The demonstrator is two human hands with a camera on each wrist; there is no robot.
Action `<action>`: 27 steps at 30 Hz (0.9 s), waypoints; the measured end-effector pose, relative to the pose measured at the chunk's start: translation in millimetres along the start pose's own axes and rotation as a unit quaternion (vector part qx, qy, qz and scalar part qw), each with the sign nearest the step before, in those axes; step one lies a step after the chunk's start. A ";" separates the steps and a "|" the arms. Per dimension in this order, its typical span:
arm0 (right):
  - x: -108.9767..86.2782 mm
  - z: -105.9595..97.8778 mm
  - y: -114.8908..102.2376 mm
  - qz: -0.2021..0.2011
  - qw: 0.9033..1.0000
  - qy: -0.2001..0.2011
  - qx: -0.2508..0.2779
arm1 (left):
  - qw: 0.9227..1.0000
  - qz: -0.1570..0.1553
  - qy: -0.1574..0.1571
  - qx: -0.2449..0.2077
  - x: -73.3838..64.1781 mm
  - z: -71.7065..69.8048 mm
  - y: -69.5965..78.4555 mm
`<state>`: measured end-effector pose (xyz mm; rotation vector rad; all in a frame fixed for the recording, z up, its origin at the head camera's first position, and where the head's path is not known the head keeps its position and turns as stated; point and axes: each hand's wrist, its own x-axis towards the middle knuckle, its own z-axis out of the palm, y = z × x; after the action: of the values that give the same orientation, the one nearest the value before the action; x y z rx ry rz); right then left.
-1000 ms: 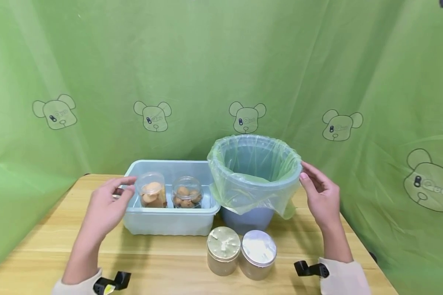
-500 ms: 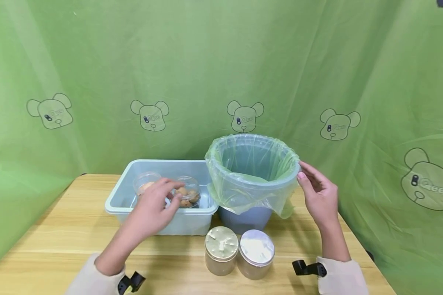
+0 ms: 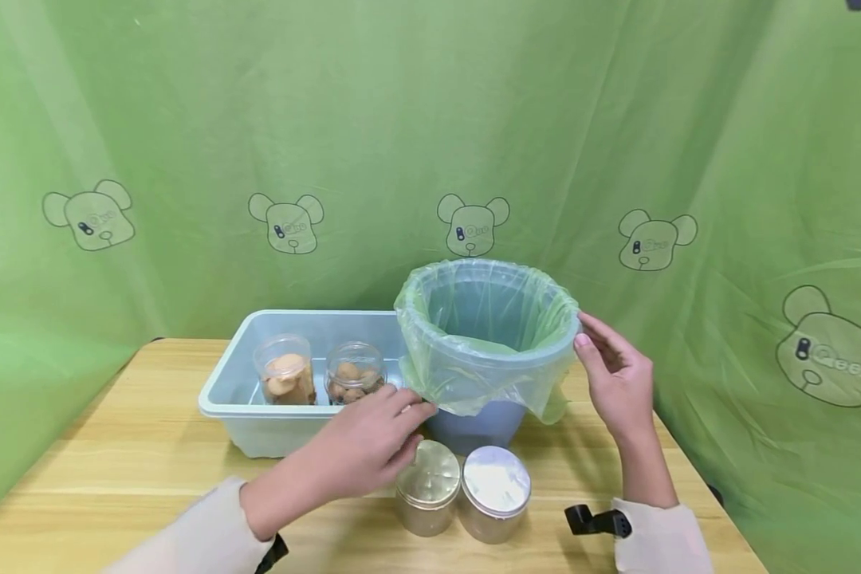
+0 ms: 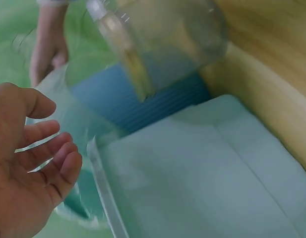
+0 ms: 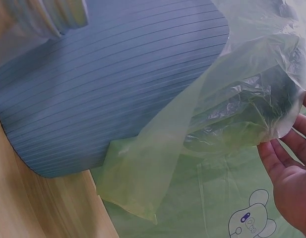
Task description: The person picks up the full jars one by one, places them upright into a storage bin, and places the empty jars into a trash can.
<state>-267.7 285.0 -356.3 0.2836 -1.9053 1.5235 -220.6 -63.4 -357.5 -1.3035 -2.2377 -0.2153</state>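
My left hand (image 3: 362, 446) reaches across the front right corner of the pale blue plastic basin (image 3: 294, 434). Its fingers are loosely bent and hold nothing, close beside the gold-lidded clear jar (image 3: 430, 518). Right next to that jar stands a silver-lidded jar (image 3: 497, 478). My right hand (image 3: 620, 387) touches the right rim of a blue trash bin (image 3: 473, 430) with thumb and fingertips. A thin green trash bag (image 3: 466, 387) lines the bin and folds over its rim. In the right wrist view, fingers (image 5: 272, 158) lie against the bag-covered rim.
Inside the basin stand a taller clear jar (image 3: 287, 379) and a shorter clear jar (image 3: 355, 375), both with brownish round pieces. The bin stands against the basin's right side on a wooden table (image 3: 115, 462). A green curtain (image 3: 366, 119) hangs behind.
My left hand has moved right, from the taller jar's side, over the shorter jar, to the front by the gold-lidded jar. The basin's left end has swung left. My right hand stays at the bin's rim.
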 end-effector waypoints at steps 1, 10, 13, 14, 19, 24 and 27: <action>0.1 -0.1 -0.2 0.000 1.000 0.000 0.000 | 1.000 0.007 -0.015 0.007 0.9 2.0 2.5; 1.3 -2.3 -0.7 0.006 1.000 -0.004 -0.007 | 0.991 0.047 -0.102 0.078 -4.4 29.9 24.4; 1.1 -2.1 -1.1 0.009 1.000 -0.006 -0.014 | 0.987 0.042 -0.119 0.095 -10.1 39.1 28.9; 0.9 -1.9 -1.3 0.011 1.000 -0.007 -0.016 | 0.987 0.040 -0.124 0.097 -11.8 41.5 29.7; 0.0 -1.2 -1.3 0.013 1.000 -0.009 -0.020 | 0.987 0.031 -0.129 0.092 -15.3 49.0 32.2; -0.1 -1.1 -0.8 0.008 1.000 -0.009 -0.021 | 0.988 0.030 -0.124 0.087 -14.5 49.9 32.7; -0.3 -1.3 -1.1 0.009 1.000 -0.010 -0.022 | 0.987 0.031 -0.134 0.083 -13.1 48.2 32.4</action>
<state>-266.5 285.8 -355.5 0.2618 -1.9595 1.4933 -205.8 -37.6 -409.1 -1.3764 -2.3702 0.1764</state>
